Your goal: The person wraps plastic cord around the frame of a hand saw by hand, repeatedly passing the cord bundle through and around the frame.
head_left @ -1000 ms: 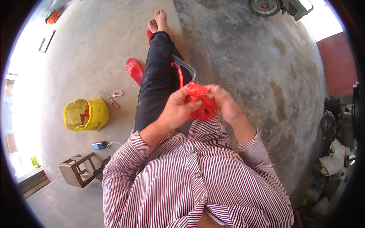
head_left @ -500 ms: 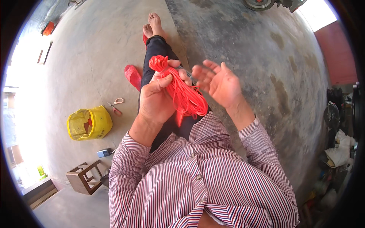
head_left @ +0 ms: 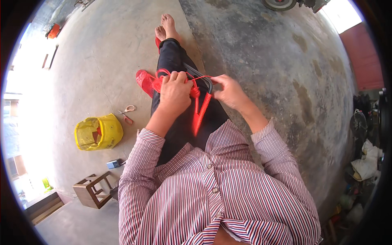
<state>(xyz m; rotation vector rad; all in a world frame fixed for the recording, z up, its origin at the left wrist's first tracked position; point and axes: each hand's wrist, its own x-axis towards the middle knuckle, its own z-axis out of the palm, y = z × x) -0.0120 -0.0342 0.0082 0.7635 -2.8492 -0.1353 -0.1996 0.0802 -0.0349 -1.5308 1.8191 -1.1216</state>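
My left hand (head_left: 175, 90) is closed over a bundle of red cord (head_left: 195, 93), whose loops stick out on both sides of the fingers. A single red strand runs taut from the bundle to my right hand (head_left: 232, 93), which pinches it between thumb and fingers. Between the hands, above my dark trousers (head_left: 175, 126), lies a bent grey tubular frame (head_left: 206, 80). One arm of this frame is tightly wrapped in red cord (head_left: 201, 114), slanting down toward my lap. My right fingers are next to the bend of the frame; whether they touch it I cannot tell.
On the floor to my left are scissors (head_left: 127, 114), a yellow bag (head_left: 113, 132) with red scraps inside, a small blue-and-black box (head_left: 113, 164) and a wooden stool (head_left: 92, 190). A red slipper (head_left: 143, 83) lies beside my leg. Piled items, including a white sack (head_left: 365, 163), line the right.
My left hand has turned over, palm down, and lowered the cord bundle toward my knee. My right hand, open before, has closed on a strand, drawing it out taut.
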